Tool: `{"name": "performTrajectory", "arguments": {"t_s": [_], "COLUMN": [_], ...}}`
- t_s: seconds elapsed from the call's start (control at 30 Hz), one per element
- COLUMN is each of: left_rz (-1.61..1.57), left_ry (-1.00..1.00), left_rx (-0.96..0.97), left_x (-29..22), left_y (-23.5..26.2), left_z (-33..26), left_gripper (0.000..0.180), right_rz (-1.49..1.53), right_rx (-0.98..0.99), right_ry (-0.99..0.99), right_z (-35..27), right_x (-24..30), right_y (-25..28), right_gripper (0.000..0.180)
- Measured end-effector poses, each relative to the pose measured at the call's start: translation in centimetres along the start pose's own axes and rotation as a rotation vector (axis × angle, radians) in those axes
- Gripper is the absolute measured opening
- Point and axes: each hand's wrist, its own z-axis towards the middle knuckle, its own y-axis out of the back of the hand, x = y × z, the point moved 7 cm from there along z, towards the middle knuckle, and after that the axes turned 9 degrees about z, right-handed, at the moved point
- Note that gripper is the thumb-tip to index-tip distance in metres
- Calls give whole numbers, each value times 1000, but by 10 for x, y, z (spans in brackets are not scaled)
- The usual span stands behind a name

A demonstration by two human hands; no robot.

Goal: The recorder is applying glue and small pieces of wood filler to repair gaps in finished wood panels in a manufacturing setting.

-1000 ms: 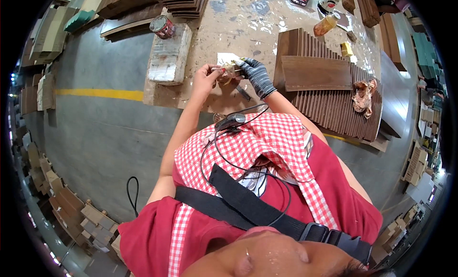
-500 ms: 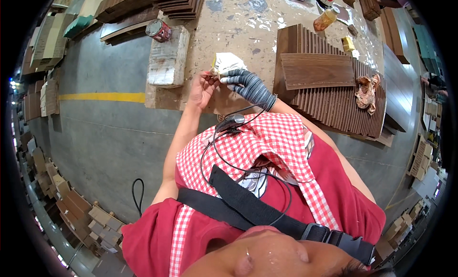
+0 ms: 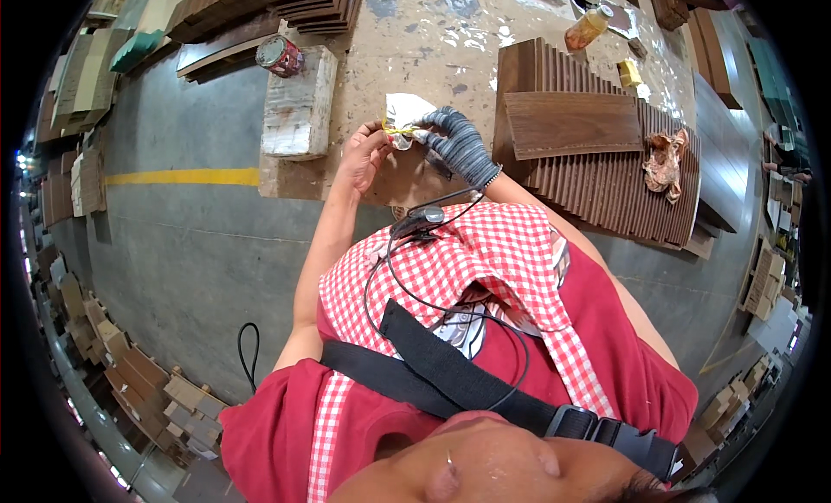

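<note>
Over the near edge of the worktable (image 3: pixel 381 170), a small white packet-like sheet with a yellow edge (image 3: pixel 407 107) is held between both hands. My left hand (image 3: pixel 363 153) is bare, and its thumb and fingers pinch the left end of the yellow edge. In a grey striped glove with pale fingertips, my right hand (image 3: pixel 463 146) grips the other end, thumb and forefinger pressed together. Small pale, crumpled material shows just under the yellow edge; its kind is too small to tell. What the packet contains is hidden.
Left of my hands stands a paint-smeared block (image 3: pixel 299 105) with a red can (image 3: pixel 280 56) on it. To the right lie stacked brown boards (image 3: pixel 589 178), a loose board (image 3: pixel 573 125) and a crumpled stained cloth (image 3: pixel 665 164). A jar (image 3: pixel 589 29) and yellow block (image 3: pixel 630 73) stand farther back.
The yellow edge has come into view, stretched between both hands. My right hand has turned and shifted slightly right, fingers more bent. The white sheet now shows flatter behind them.
</note>
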Motion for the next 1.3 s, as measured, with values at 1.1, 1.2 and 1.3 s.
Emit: {"name": "performTrajectory", "arguments": {"t_s": [1.1, 1.2, 1.3], "left_rz": [423, 462, 553], "left_ry": [-62, -237, -337], "left_rx": [-23, -23, -47], "left_x": [-23, -24, -26], "left_y": [-33, -36, -34], "left_z": [-14, -6, -10], "left_gripper": [21, 23, 24], "right_rz": [3, 90, 47], "right_rx": [76, 61, 91], "right_ry": [249, 190, 85], "right_z": [11, 11, 11], "right_x": [12, -2, -11], "right_y": [3, 4, 4], "right_gripper": [17, 17, 18]}}
